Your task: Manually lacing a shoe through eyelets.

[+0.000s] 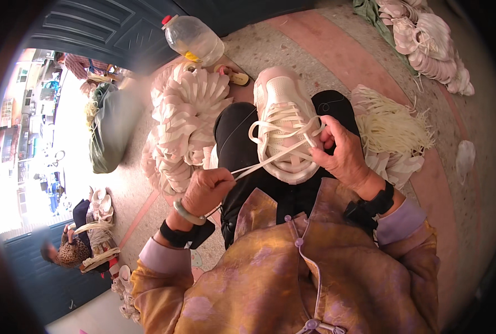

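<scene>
Both hands [206,189] [342,153] pinching lace [270,158] over shoe [284,119]

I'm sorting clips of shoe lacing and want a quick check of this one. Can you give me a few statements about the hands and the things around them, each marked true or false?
1. The left hand pinches a flat pale lace pulled taut toward the shoe. True.
2. The shoe lies on the floor beside the person. False: it rests on the person's lap.
3. The right hand is at the shoe's laces. True.
4. The plastic jug stands between the two hands. False: it lies farther off, beyond the pile of pale shoe parts.
5. A bundle of loose laces lies to the person's right. True.
</scene>
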`<action>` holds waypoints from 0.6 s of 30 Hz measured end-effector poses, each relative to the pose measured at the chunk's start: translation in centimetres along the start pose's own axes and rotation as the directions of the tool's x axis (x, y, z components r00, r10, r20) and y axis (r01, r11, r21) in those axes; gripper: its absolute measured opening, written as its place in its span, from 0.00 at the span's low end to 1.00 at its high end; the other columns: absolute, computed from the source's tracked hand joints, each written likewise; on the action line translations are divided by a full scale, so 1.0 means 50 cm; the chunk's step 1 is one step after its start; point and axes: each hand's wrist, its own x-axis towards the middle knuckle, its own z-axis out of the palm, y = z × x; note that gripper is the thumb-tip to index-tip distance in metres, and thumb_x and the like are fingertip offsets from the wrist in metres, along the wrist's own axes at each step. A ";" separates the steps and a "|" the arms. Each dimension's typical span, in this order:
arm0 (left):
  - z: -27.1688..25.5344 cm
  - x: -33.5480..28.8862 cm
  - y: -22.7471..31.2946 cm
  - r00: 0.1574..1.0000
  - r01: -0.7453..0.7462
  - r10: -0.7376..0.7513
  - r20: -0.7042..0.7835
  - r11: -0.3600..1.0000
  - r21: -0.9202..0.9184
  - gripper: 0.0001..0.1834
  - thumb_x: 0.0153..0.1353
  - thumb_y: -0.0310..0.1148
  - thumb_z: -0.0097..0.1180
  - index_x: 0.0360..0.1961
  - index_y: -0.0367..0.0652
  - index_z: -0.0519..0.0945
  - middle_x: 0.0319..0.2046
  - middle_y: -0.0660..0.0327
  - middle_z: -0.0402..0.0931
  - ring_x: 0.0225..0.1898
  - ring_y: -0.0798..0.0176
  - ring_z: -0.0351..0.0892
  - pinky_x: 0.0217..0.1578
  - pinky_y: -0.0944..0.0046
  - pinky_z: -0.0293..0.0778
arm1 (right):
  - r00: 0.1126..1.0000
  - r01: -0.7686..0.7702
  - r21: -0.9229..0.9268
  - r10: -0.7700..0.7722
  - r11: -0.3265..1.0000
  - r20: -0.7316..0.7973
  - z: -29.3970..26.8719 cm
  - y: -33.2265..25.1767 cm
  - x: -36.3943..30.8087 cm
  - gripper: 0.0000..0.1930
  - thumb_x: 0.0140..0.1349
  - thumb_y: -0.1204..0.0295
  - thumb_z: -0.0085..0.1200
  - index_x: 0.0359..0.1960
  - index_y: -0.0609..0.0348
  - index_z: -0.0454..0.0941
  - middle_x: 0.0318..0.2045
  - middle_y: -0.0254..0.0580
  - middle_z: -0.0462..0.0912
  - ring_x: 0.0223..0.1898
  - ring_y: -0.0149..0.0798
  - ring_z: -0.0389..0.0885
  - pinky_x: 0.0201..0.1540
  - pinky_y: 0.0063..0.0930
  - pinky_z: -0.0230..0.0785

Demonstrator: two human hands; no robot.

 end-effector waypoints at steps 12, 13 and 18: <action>-0.062 -0.053 -0.222 0.834 0.143 -0.343 -0.432 0.891 -0.430 0.08 0.61 0.33 0.54 0.33 0.37 0.79 0.19 0.69 0.71 0.19 0.77 0.70 0.20 0.76 0.67 | 0.994 -0.075 0.063 0.069 0.995 0.088 -0.010 0.008 -0.003 0.33 0.48 0.71 0.59 0.57 0.66 0.63 0.25 0.34 0.71 0.26 0.28 0.68 0.31 0.23 0.65; -0.073 -0.074 -0.252 0.799 0.177 -0.380 -0.466 0.889 -0.423 0.09 0.61 0.33 0.54 0.31 0.38 0.79 0.19 0.69 0.71 0.18 0.76 0.70 0.19 0.76 0.67 | 0.992 -0.088 0.061 0.082 0.994 0.100 -0.006 0.009 -0.002 0.33 0.48 0.71 0.58 0.57 0.66 0.62 0.25 0.34 0.71 0.26 0.28 0.68 0.32 0.22 0.65; -0.060 -0.131 -0.319 0.655 0.283 -0.593 -0.468 0.767 -0.576 0.08 0.59 0.31 0.55 0.27 0.36 0.78 0.16 0.68 0.71 0.16 0.75 0.70 0.18 0.73 0.69 | 0.984 -0.113 0.015 0.109 0.994 0.142 -0.002 0.004 0.008 0.33 0.47 0.72 0.56 0.58 0.66 0.62 0.24 0.33 0.68 0.26 0.28 0.65 0.32 0.21 0.62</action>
